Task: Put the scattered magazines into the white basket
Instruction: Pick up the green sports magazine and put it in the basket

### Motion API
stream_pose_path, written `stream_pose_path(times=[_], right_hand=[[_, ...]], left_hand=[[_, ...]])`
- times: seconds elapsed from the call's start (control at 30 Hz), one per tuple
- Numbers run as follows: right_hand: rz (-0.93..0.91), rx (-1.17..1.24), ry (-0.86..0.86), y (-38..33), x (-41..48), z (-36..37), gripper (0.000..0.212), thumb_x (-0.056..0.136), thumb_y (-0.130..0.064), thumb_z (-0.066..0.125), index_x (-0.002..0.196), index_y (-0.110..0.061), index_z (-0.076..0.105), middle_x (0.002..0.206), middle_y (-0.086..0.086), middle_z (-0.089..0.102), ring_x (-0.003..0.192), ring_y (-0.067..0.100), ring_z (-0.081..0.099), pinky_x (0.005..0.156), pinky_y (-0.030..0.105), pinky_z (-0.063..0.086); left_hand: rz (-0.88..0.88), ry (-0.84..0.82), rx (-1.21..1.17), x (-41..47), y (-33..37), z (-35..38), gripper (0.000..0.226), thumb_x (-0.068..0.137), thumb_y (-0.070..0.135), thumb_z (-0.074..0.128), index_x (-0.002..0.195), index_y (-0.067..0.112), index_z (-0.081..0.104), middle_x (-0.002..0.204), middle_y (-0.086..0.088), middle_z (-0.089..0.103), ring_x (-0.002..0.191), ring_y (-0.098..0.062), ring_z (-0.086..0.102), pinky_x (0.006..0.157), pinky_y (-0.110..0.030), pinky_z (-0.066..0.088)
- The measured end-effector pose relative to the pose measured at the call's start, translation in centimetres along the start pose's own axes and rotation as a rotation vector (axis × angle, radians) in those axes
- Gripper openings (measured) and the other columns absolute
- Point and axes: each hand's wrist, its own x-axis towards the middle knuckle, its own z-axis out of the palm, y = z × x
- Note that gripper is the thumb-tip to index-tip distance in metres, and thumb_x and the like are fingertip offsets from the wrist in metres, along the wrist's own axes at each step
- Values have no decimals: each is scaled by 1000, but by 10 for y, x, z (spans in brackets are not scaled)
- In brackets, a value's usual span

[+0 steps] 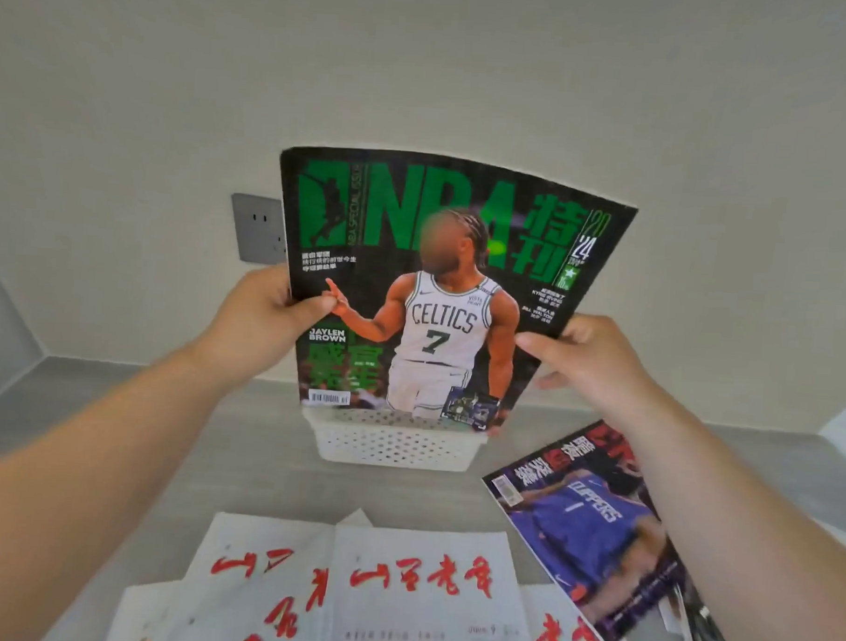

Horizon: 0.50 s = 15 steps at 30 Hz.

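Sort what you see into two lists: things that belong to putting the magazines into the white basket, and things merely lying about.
Belong to the job:
green magazine, held upright by left hand and right hand
white basket
purple magazine on the counter

Just lying about:
white papers with red writing
wall socket

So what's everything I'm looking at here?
Green magazine: one, black and green cover, held upright over the basket.
Basket: one, white, perforated, on the counter by the wall.
Purple magazine: one, flat on the counter, right.
Newspapers: several, white with red lettering, overlapping, near edge.
Socket: one, grey, on the wall.
Counter: one, grey.
Left hand: gripping the green magazine's left edge.
Right hand: gripping its right edge.
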Motion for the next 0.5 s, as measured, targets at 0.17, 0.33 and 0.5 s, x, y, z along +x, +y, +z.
stream_pose_path(times=[0.17,0.33,0.5], right_hand=[[-2,14,47,10,53,16,15,81,-2,59,95,-1,65,87,7,63,66,15,59,50,14,50],[76,-26,24,47,81,33,15,81,-2,60,93,1,67,86,7,64,68,17,62,58,16,53],[173,-53,1,78,101,46,16,80,-4,60,93,2,67,89,9,65,93,36,64,87,47,51]], left_hand=[[-43,111,88,47,-20,15,12,84,3,54,88,8,64,77,8,57,66,5,47,47,7,32],[-192,71,115,62,-55,37,14,85,3,53,93,2,64,89,-2,59,66,-7,50,54,-8,35],[-286,20,103,70,-84,52,12,85,2,53,90,4,64,89,-3,59,73,-16,52,59,-20,37]])
